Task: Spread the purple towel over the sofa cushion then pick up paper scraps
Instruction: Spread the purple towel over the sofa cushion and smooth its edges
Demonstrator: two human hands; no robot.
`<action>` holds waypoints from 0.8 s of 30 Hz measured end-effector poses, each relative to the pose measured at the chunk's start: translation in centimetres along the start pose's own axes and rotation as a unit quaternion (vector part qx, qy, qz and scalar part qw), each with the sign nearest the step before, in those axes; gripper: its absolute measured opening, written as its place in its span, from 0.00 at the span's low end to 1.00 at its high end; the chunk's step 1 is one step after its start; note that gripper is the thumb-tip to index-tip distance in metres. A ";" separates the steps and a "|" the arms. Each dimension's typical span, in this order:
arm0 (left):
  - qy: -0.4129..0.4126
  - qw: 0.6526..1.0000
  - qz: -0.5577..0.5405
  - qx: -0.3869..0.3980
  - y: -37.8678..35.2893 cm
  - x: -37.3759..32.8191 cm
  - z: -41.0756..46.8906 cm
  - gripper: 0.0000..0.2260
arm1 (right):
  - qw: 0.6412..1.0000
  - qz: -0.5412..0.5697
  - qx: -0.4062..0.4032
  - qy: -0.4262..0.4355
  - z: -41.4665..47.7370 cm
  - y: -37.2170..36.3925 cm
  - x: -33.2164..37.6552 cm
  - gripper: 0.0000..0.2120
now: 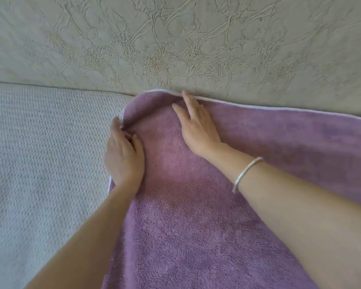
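The purple towel [196,215] lies over the right part of the grey woven sofa cushion [40,153], its far edge against the backrest. My left hand [123,155] sits at the towel's left edge, with thumb and fingers pinching a raised fold of the hem. My right hand [196,126] lies flat on the towel near its far left corner, fingers straight and pointing toward the backrest. A silver bangle sits on my right forearm. No paper scraps are in view.
The sofa backrest [175,42], pale with an embossed vein pattern, fills the upper half of the view. The left part of the woven seat cushion is uncovered.
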State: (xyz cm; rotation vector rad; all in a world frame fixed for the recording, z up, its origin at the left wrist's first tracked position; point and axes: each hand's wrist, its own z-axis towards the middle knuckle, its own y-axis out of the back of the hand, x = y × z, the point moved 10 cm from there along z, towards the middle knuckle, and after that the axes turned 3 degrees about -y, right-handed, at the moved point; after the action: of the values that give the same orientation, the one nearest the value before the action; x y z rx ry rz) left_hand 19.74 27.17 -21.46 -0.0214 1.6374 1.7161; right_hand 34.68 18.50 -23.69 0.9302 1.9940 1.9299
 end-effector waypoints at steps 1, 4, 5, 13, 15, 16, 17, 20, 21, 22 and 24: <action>-0.023 1.000 -0.007 0.005 -0.1 -0.5 -0.3 0.22 | 1.000 -0.006 0.006 0.008 0.1 -0.2 0.1 0.26; -0.100 0.994 0.010 0.053 -0.9 -2.1 -0.8 0.23 | 0.999 -0.021 0.028 0.009 0.1 -0.8 0.1 0.26; -0.125 0.989 0.036 0.074 -1.4 -2.6 -0.9 0.22 | 0.999 -0.026 0.031 0.007 0.1 -0.9 0.1 0.26; -0.165 0.951 0.155 0.213 -4.9 -2.5 -0.3 0.24 | 0.996 -0.029 0.076 -0.028 0.3 -1.0 -0.1 0.25; -0.158 0.949 0.146 0.232 -4.9 -2.7 -0.1 0.24 | 0.994 -0.011 0.096 -0.044 -0.1 -0.7 0.0 0.25; -0.154 0.950 0.135 0.234 -4.4 -2.9 -0.4 0.23 | 0.994 0.000 0.096 -0.049 -1.1 -0.3 0.2 0.25; -0.150 0.954 0.117 0.231 -3.7 -3.0 -0.8 0.23 | 0.995 0.010 0.087 -0.049 -2.6 0.1 0.4 0.25; -0.135 0.967 0.028 0.216 -0.3 -2.6 -5.0 0.19 | 0.997 0.008 0.070 -0.029 -10.5 0.5 1.3 0.25; -0.122 0.970 -0.004 0.210 1.2 -2.0 -7.1 0.17 | 0.996 0.002 0.081 -0.021 -13.6 0.2 1.7 0.25; -0.102 0.973 -0.028 0.207 2.8 -1.1 -9.4 0.14 | 0.995 0.006 0.095 -0.021 -16.7 0.0 2.1 0.25; -0.061 0.974 -0.042 0.215 5.0 0.9 -13.8 0.12 | 0.994 0.021 0.106 -0.020 -21.9 -0.2 3.3 0.25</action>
State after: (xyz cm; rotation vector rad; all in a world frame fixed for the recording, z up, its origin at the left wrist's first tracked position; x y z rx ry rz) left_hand 10.08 16.13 -20.18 0.2169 1.8525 1.2445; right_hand 19.83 2.38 -20.39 1.0585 2.2041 1.7296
